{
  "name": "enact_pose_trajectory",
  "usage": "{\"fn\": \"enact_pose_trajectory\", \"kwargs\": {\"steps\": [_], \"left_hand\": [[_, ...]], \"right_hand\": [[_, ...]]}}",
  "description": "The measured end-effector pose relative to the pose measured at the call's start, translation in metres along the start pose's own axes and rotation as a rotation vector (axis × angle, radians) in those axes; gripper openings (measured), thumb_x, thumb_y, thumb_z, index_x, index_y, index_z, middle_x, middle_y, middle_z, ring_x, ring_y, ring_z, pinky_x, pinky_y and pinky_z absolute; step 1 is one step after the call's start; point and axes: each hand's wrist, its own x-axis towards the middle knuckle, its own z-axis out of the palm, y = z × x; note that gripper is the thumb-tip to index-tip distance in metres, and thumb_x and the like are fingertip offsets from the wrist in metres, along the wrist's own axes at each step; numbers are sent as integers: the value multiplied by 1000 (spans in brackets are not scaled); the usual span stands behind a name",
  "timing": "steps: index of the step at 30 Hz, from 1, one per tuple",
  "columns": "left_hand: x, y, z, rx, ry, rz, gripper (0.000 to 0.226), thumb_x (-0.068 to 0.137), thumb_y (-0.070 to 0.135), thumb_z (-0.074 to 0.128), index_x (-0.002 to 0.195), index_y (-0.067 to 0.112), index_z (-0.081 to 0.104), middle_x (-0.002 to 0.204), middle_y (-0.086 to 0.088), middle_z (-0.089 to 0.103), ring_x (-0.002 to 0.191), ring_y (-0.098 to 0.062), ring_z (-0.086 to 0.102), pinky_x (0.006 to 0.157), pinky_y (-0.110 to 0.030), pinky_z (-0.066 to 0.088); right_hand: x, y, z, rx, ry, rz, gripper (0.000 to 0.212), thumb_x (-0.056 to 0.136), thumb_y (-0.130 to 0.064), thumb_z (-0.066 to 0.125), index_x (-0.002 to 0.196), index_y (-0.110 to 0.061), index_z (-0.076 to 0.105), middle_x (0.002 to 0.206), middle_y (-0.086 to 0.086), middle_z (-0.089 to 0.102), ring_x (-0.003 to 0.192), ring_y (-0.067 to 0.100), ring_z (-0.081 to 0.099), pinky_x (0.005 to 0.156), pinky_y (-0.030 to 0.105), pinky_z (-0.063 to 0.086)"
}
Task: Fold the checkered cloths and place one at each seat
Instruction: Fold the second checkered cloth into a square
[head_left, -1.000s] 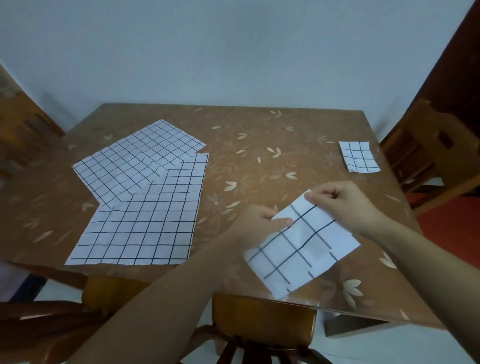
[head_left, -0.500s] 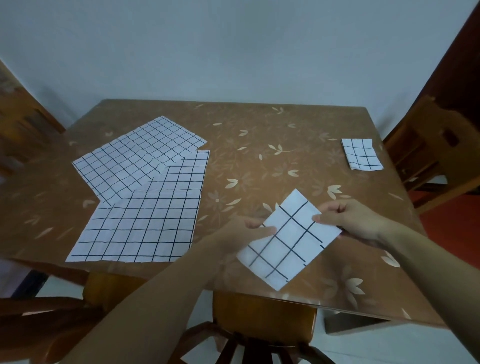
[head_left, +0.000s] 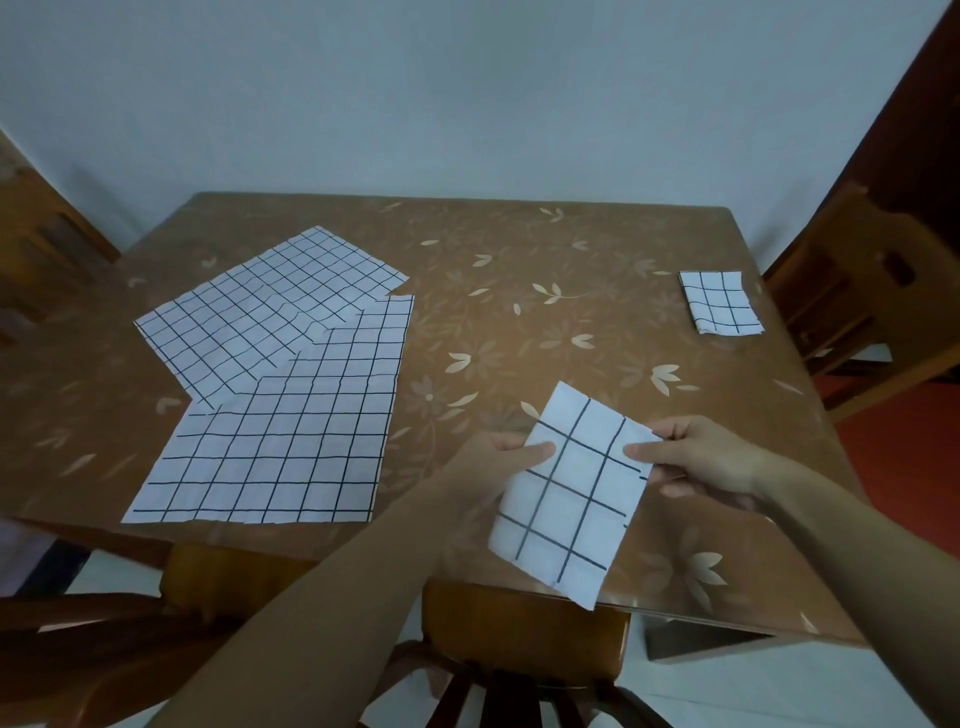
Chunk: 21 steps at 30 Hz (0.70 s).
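A folded white cloth with a black grid (head_left: 569, 499) is held just over the near edge of the brown table (head_left: 519, 322). My left hand (head_left: 498, 457) pinches its left edge and my right hand (head_left: 696, 460) pinches its right edge. Two unfolded checkered cloths lie flat on the table's left side, the nearer one (head_left: 280, 441) overlapping the farther one (head_left: 265, 306). Another folded checkered cloth (head_left: 719, 301) lies at the right edge, in front of the right chair.
A wooden chair (head_left: 852, 291) stands at the table's right side and another (head_left: 47, 244) at the left. A chair back (head_left: 519, 629) is right below the held cloth, at the near edge. A pale wall runs behind the table.
Both hands turned the folded cloth more upright and drew it toward the near table edge. The right hand slid down to the cloth's right edge.
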Motion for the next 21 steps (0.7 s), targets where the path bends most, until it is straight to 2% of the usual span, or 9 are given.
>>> {"fn": "enact_pose_trajectory", "kwargs": {"steps": [4,6,8,10,12,15,17,19,21], "left_hand": [[3,0,-1,31,1,-10,38,86,40,68,102,6,75,103,-13,74,98,-32,70,94,-53,53],[4,2,2,103,-13,3,43,81,40,71,100,2,74,103,-16,73,99,-35,69,95,-55,51],[5,4,7,217,-52,15,38,87,32,70,100,-3,73,104,-19,72,96,-32,69,96,-49,51],[5,7,11,291,-95,24,38,90,29,67,100,-7,71,104,-23,71,88,-26,68,92,-42,52],[4,8,14,329,-124,27,50,87,37,68,98,-11,68,104,-28,68,85,-24,64,86,-40,51],[4,5,7,362,-103,-12,44,88,39,67,93,-5,72,99,-22,71,84,-21,66,88,-39,53],[2,2,-3,414,-91,-41,43,88,40,66,92,-2,73,97,-17,72,84,-17,66,86,-35,52],[-1,-3,-13,443,-100,-60,43,90,41,65,93,0,74,95,-13,72,84,-17,66,83,-32,52],[-1,-11,-19,401,-66,-82,40,91,38,64,97,1,74,99,-11,73,90,-22,68,87,-35,54]], "right_hand": [[-2,-4,-4,-203,-122,25,18,92,-18,64,108,-15,71,101,8,76,83,14,71,66,20,55],[-3,-11,-3,-282,-195,9,22,92,-30,63,109,-19,71,103,0,75,95,14,71,80,25,56],[-1,-18,4,-300,-216,-45,32,91,-44,58,106,-20,72,103,-1,75,99,16,70,87,28,53],[4,-22,16,-279,-161,-117,43,88,-55,54,101,-19,74,101,3,74,97,21,70,89,34,53],[11,-24,26,-259,-93,-178,41,91,-49,56,96,-14,76,95,2,76,89,22,70,87,39,53],[16,-24,27,-153,-10,-214,25,93,-31,61,83,-15,78,80,-7,76,72,7,71,69,25,52],[19,-22,21,-73,63,-202,23,90,-30,65,77,-16,78,77,1,76,67,14,70,64,26,52],[22,-15,13,26,123,-178,22,88,-29,68,78,-12,78,81,10,75,68,20,70,67,32,52],[24,-5,6,90,57,-106,25,86,-30,67,90,-7,76,91,15,75,77,24,72,69,35,54]]}}
